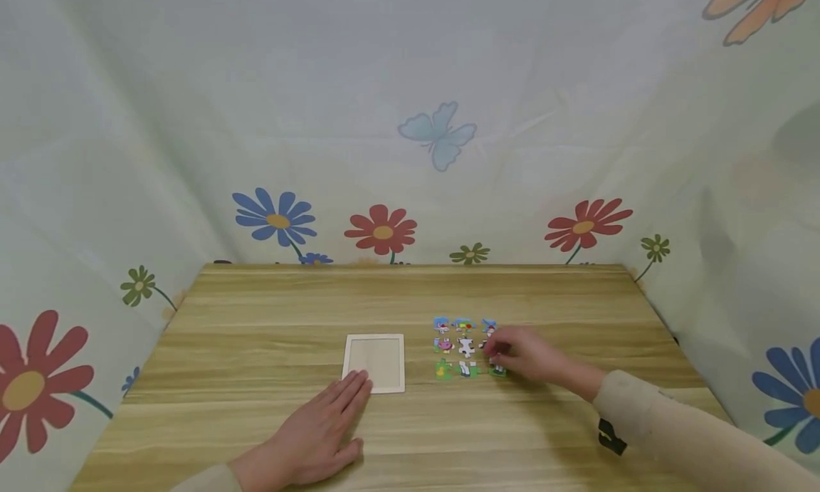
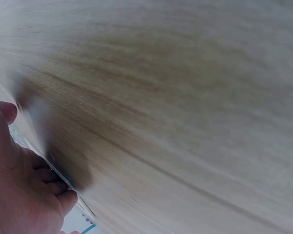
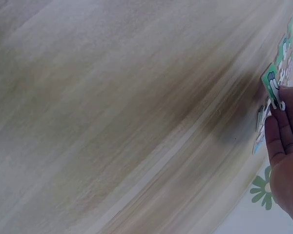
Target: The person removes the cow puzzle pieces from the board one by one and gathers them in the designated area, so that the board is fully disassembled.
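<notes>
My left hand (image 1: 314,428) lies flat, its straight fingertips resting on the lower left part of a shallow wooden puzzle tray (image 1: 400,364) with a pale rim. To the right of the tray, several jigsaw pieces (image 1: 465,347) are laid out in rows, showing bits of a cow, blue sky and green grass. My right hand (image 1: 528,357) is over the right column and hides part of it. In the right wrist view, thumb and fingers pinch a green puzzle piece (image 3: 270,84) with a black-and-white hoof on it; it looks tilted.
The wood-grain table (image 1: 269,307) reaches back to a cloth backdrop (image 1: 307,93) printed with flowers and a butterfly. A black object (image 1: 611,437) shows beneath the right sleeve (image 1: 660,414).
</notes>
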Motion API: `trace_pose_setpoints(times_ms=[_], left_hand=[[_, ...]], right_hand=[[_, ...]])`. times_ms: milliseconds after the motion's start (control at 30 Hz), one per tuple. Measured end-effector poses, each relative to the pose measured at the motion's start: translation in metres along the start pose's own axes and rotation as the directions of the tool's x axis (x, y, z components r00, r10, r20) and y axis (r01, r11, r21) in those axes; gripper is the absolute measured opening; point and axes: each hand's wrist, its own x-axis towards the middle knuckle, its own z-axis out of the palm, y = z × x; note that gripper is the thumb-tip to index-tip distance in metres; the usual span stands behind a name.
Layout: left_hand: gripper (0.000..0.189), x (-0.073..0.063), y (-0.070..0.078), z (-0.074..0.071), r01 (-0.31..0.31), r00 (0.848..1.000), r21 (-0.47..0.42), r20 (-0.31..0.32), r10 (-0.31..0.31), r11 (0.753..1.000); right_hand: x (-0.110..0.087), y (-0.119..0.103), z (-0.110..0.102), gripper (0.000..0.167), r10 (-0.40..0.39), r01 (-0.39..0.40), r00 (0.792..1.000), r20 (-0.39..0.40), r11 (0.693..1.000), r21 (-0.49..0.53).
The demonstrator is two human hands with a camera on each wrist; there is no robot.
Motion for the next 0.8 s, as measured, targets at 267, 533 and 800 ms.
trace_pose_setpoints(times_ms=[267,533,800], left_hand=[[0.077,-0.0006,-0.0005,0.0015,0.004,1.000,-0.012,0.000,-0.004,1.000],[0.078,-0.0004,-0.0003,0.0013,0.003,1.000,-0.008,0.001,-0.003,1.000],[0.078,-0.0004,0.0001,0.0002,0.003,1.000,-0.006,0.004,-0.003,1.000]], right_hand=[[0.0017,-0.0014,0.0037,0.015,-0.058,0.058,0.998,0.002,0.996,-0.062],[-0.0008,-0.0009,0.0085,0.014,-0.140,0.139,0.990,-0.006,0.983,-0.122],[-0.0044,0.0009,0.0075,0.015,-0.124,0.115,0.990,-0.067,0.985,-0.129]])
